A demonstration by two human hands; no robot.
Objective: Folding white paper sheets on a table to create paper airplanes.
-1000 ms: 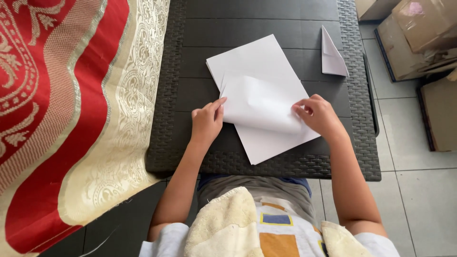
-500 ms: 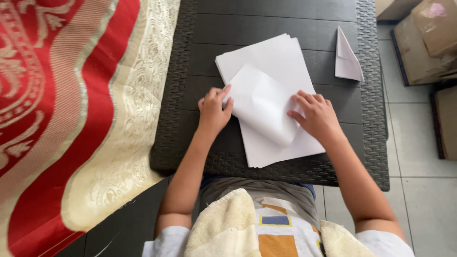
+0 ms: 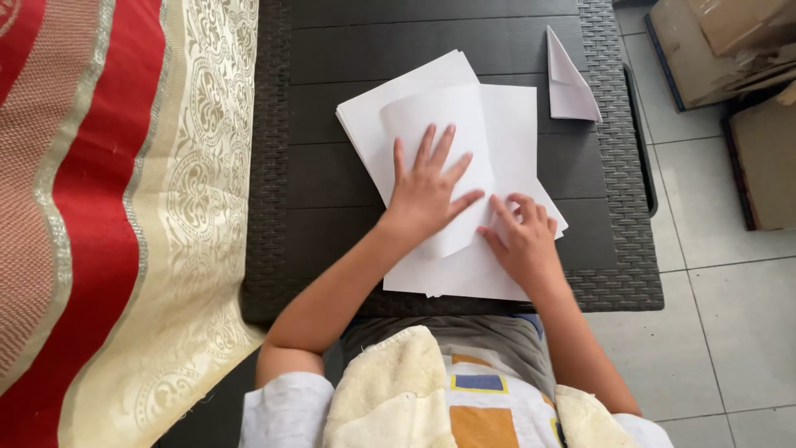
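- White paper sheet point(image 3: 438, 124), top one, folded over on itself; lies on a loose stack of white paper point(image 3: 514, 133) on the dark woven-edged plastic table point(image 3: 332, 191).
- Left hand point(image 3: 427, 195) flat on the folded sheet, fingers spread, palm pressing down, clamped on nothing.
- Right hand point(image 3: 522, 236) just beside it at the fold's lower right, fingertips together, pressing along the edge; whether it pinches a corner, cannot tell, fingers hide it.
- Step in hand looks like creasing the fold: to do it well, keep the left palm pinning so the layers don't slip, check the edges line up, run the right fingertips along the fold in one firm pass.
- Small folded white paper piece point(image 3: 568, 83) sits well apart at the table's far right.
- Red and gold patterned cloth point(image 3: 99, 207) at left; cardboard boxes point(image 3: 721, 41) on the tiled floor at right.
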